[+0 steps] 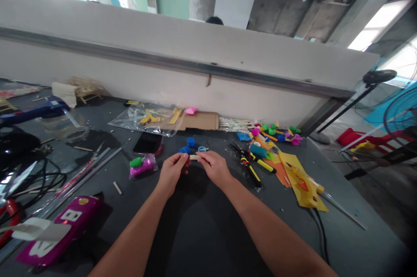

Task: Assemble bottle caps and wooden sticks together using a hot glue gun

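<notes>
Between my two hands, above the dark table, is a short pale wooden stick. My left hand pinches its left end, and my right hand is closed on the right end. Just beyond my fingers are a blue bottle cap, another blue piece partly behind my left hand, and a light blue ring. Left of my left hand lies a clear packet of magenta clay with a green lump on it. Pliers with yellow-and-black handles rest right of my right hand.
A magenta power strip with a white plug and plastic tubes occupy the left. A black phone, a plastic bag and cardboard lie farther back. A yellow glue gun rests on yellow sheets at right.
</notes>
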A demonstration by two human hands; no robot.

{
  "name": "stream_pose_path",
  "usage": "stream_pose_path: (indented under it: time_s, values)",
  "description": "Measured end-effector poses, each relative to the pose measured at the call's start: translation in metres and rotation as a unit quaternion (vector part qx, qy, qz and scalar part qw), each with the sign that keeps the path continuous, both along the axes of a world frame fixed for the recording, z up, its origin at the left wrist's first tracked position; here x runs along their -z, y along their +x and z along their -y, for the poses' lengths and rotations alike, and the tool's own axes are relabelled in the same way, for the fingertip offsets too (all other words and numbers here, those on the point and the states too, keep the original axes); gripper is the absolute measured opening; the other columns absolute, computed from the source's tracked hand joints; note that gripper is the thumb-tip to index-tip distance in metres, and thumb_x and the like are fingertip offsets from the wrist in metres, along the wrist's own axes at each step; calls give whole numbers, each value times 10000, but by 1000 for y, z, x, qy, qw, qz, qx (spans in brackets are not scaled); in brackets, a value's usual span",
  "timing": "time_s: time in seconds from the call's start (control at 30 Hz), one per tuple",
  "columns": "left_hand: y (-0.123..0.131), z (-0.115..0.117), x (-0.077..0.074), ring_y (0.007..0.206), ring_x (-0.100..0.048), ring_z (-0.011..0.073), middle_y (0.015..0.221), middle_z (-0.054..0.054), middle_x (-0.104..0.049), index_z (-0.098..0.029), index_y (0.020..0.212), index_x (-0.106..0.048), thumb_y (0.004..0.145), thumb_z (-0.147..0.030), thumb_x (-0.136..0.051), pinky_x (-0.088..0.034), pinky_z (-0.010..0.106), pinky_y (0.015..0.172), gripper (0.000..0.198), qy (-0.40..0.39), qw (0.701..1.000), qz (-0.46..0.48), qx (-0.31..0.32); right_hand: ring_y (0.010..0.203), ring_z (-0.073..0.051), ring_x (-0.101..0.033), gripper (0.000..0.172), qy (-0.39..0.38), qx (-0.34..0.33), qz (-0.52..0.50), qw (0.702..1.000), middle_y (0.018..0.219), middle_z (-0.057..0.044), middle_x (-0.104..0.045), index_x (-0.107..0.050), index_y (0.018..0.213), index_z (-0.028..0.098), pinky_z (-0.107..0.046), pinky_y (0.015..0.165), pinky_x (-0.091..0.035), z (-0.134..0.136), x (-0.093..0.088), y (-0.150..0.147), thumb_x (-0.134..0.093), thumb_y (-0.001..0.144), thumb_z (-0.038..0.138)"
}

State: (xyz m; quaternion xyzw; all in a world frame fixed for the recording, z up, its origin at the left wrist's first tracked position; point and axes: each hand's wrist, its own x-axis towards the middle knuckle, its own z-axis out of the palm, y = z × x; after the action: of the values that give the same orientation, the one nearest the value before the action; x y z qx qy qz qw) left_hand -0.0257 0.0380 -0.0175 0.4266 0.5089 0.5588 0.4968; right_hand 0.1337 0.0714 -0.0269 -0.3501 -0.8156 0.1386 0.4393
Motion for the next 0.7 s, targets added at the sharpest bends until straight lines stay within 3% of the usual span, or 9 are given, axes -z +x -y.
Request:
stream_pose_path:
  time_s: [0.17,0.47,0.7]
  values:
    - [2,1,2,512,-454,93,603,-35,-515,-159,701,-564,739,-460,-577,-380,203,484,304,13,999,-35,5,855,-166,-615,243,3,-8,11,1000,907,-60,-687,-660,1050,219,-293,797,-490,2,-2,-2,-491,885,276]
    - [0,4,7,583,-492,129,591,-31,-520,-191,694,-544,838,-376,-438,-361,230,574,257,103,958,-263,-54,859,-174,-611,255,17,-5,28,999,905,-68,-682,-657,1042,197,-306,809,-491,2,0,-4,-461,898,275]
    - [4,5,4,575,-488,121,607,-28,-512,-193,703,-526,864,-365,-402,-371,226,579,266,120,949,-288,-53,887,-177,-613,246,13,3,12,1000,932,-72,-685,-657,1046,190,-306,817,-491,2,1,-4,-476,892,251]
